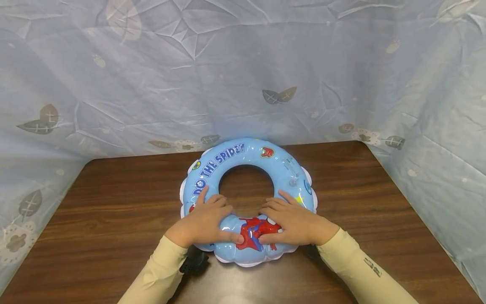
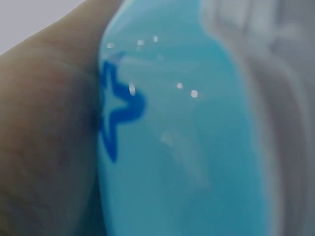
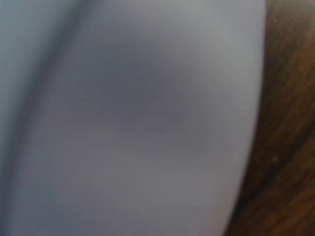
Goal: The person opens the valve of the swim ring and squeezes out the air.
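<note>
A light blue inflatable swim ring (image 1: pixel 248 154) lies on the wooden table, printed with "DO THE SPIDEY" and a red-and-blue cartoon figure, its outer edge trimmed in scalloped white. My left hand (image 1: pixel 203 221) grips the near left part of the tube, fingers bent over the inner edge and thumb across the top. On the near right part, my right hand (image 1: pixel 298 221) holds the tube the same way, its thumb beside the printed figure. The left wrist view shows a blue star outline on the tube (image 2: pixel 187 147) close up. White trim (image 3: pixel 138 123) fills most of the blurred right wrist view.
The brown wooden table (image 1: pixel 125 202) extends around the ring. A pale grey-blue cloth (image 1: pixel 228 71) with leaf and flower prints hangs behind the table and along its sides. A black device (image 1: pixel 194 261) sits at the left wrist.
</note>
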`<action>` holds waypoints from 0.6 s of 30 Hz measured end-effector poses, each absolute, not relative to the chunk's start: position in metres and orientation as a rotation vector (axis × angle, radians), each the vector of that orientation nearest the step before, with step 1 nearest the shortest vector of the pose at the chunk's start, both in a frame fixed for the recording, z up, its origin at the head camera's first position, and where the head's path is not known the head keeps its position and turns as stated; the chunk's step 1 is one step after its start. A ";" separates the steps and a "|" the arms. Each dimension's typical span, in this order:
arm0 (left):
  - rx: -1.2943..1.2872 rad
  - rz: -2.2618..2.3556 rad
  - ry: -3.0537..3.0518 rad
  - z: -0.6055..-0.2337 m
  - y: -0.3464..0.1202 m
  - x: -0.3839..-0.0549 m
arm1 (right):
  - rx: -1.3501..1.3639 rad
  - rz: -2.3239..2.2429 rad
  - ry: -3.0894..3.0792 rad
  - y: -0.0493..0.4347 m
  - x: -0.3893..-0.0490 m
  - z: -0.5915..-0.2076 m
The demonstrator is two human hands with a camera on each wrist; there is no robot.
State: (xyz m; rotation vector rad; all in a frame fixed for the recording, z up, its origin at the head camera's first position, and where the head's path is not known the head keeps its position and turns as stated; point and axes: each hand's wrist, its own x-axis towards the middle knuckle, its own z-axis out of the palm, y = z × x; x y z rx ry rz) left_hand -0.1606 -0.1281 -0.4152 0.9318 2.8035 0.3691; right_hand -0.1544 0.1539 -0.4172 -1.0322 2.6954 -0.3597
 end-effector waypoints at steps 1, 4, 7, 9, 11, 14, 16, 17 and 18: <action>0.931 0.364 2.807 -0.415 -0.128 -0.161 | -1.032 -0.360 2.696 0.154 -0.155 -0.417; 0.929 0.359 2.812 -0.416 -0.128 -0.161 | -1.013 -0.368 2.688 0.154 -0.154 -0.418; 0.926 0.353 2.812 -0.417 -0.128 -0.161 | -0.989 -0.375 2.677 0.154 -0.154 -0.418; 0.925 0.362 2.809 -0.416 -0.128 -0.161 | -0.982 -0.375 2.675 0.153 -0.154 -0.418; 0.926 0.370 2.804 -0.416 -0.128 -0.161 | -0.981 -0.372 2.675 0.153 -0.154 -0.418; 0.929 0.379 2.800 -0.416 -0.128 -0.161 | -0.987 -0.367 2.678 0.153 -0.154 -0.418; 0.934 0.384 2.799 -0.416 -0.128 -0.161 | -0.988 -0.366 2.677 0.154 -0.154 -0.419; 0.934 0.381 2.799 -0.416 -0.128 -0.161 | -0.988 -0.368 2.677 0.154 -0.155 -0.419; 0.936 0.380 2.800 -0.416 -0.128 -0.161 | -0.989 -0.368 2.678 0.154 -0.155 -0.419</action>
